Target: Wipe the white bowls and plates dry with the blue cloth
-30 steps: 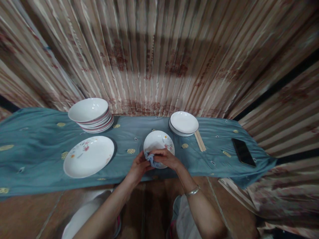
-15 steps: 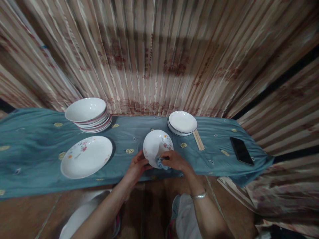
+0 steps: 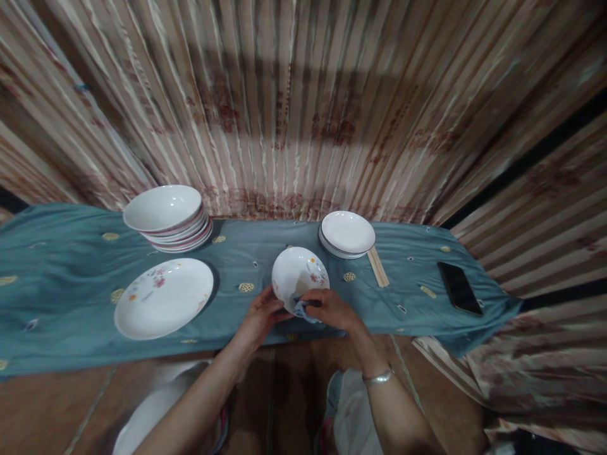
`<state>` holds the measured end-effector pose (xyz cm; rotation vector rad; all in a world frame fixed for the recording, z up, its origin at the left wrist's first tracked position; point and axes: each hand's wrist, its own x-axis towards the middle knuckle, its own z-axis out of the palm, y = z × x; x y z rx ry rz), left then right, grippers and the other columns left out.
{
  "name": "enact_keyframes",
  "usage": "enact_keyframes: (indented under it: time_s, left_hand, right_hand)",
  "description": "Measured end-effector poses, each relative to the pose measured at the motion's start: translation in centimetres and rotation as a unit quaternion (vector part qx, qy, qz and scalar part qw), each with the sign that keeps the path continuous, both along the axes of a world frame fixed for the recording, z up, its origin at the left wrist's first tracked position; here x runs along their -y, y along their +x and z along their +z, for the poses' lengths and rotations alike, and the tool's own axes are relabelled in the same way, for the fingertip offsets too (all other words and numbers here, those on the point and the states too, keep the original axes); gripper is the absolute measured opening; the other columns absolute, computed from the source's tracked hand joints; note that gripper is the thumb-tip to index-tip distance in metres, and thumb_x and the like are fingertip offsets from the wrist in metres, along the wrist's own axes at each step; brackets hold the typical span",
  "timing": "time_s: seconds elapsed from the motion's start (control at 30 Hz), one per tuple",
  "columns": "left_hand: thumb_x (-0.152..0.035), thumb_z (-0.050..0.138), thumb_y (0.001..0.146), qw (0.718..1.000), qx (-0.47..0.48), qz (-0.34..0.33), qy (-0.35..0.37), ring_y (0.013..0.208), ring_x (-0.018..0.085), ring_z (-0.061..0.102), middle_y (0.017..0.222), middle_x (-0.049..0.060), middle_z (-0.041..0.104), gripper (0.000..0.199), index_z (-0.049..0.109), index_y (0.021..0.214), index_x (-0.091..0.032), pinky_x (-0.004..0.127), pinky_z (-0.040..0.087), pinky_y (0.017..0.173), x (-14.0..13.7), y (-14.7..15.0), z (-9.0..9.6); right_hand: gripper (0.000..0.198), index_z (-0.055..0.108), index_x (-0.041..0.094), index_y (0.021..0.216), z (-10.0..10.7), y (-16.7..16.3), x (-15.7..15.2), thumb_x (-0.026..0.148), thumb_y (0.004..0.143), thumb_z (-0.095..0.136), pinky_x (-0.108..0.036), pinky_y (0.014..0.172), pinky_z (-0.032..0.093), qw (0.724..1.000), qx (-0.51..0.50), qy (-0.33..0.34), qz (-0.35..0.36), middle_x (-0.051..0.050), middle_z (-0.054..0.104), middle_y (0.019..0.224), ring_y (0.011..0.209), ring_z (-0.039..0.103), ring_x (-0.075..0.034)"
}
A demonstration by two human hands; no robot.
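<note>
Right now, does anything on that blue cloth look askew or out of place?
Only mildly. The black phone lies among the crockery near the cloth's right end, and the chopsticks sit at a slant beside the small plate stack. Nothing looks spilled or broken.

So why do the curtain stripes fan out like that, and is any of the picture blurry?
Head view: the wide lens bends the striped curtain outward and curves the blue cloth. Edges look smeared, the centre sharper. Light is dim and warm; a dark shadow band crosses the curtain's top. The white bowl held by the left hand and right hand shows no harsh glare.
</note>
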<state>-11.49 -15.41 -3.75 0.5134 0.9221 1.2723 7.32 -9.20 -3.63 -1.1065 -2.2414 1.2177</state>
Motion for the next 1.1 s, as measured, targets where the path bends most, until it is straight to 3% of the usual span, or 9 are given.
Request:
enact_keyframes:
  time_s: [0.1, 0.3, 0.53, 0.7, 0.9, 1.1]
  left_hand:
    - [-0.019, 0.080, 0.060, 1.000, -0.012, 0.004, 0.004, 0.077, 0.020, 0.065, 0.090, 0.005, 0.071, 0.043, 0.068, 0.101, -0.018, 0.039, 0.055, 0.075, 0.1, 0.1, -0.1]
    - [-0.019, 0.080, 0.059, 1.000, -0.014, 0.015, 0.003, 0.078, 0.019, 0.066, 0.094, 0.005, 0.071, 0.045, 0.068, 0.103, -0.019, 0.035, 0.056, 0.073, 0.2, 0.5, 0.2]
    - [-0.018, 0.079, 0.058, 1.000, -0.018, 0.012, -0.004, 0.089, 0.025, 0.067, 0.104, 0.007, 0.070, 0.058, 0.065, 0.114, -0.022, 0.042, 0.055, 0.077, 0.3, 0.8, 0.3]
    - [-0.016, 0.080, 0.058, 1.000, -0.016, 0.015, -0.004, 0.092, 0.026, 0.066, 0.106, 0.008, 0.070, 0.058, 0.065, 0.114, -0.022, 0.044, 0.055, 0.079, 0.3, 0.5, 0.1]
    - [-0.018, 0.080, 0.060, 1.000, -0.013, 0.015, 0.002, 0.088, 0.025, 0.066, 0.099, 0.006, 0.071, 0.053, 0.066, 0.110, -0.020, 0.044, 0.056, 0.076, 0.0, 0.4, -0.2]
    - [-0.020, 0.082, 0.055, 1.000, -0.022, 0.018, 0.002, 0.075, 0.020, 0.065, 0.091, 0.006, 0.071, 0.055, 0.067, 0.108, -0.018, 0.036, 0.056, 0.070, -0.1, 0.5, -0.2]
  right_hand:
    - [0.026, 0.073, 0.021, 0.096, -0.4, -1.1, 0.2, 0.015, 0.078, 0.055, -0.028, 0.082, 0.051, 0.997, -0.076, -0.009, 0.023, -0.001, 0.073, 0.096, 0.089, 0.067, -0.017]
    - [0.035, 0.066, 0.022, 0.115, -1.0, -2.7, 0.3, 0.015, 0.086, 0.047, -0.036, 0.105, 0.040, 0.990, -0.122, 0.075, 0.009, -0.006, 0.063, 0.124, 0.117, 0.057, -0.018]
    - [0.045, 0.055, 0.021, 0.131, -1.9, -2.3, -1.6, 0.016, 0.088, 0.042, -0.044, 0.113, 0.032, 0.980, -0.070, 0.173, -0.064, -0.009, 0.054, 0.137, 0.130, 0.047, -0.021]
    - [0.045, 0.057, 0.018, 0.127, -3.3, -1.2, -2.7, 0.013, 0.085, 0.042, -0.044, 0.111, 0.036, 0.970, -0.011, 0.210, -0.120, -0.010, 0.057, 0.132, 0.126, 0.050, -0.022]
    - [0.030, 0.064, 0.016, 0.107, -2.5, -0.2, -0.7, 0.012, 0.080, 0.051, -0.041, 0.103, 0.043, 0.978, 0.021, 0.180, -0.100, -0.012, 0.065, 0.115, 0.115, 0.058, -0.023]
    - [0.027, 0.067, 0.020, 0.099, -0.3, -1.6, 2.0, 0.010, 0.081, 0.050, -0.033, 0.095, 0.047, 0.993, -0.069, 0.099, -0.003, -0.005, 0.068, 0.108, 0.102, 0.063, -0.018]
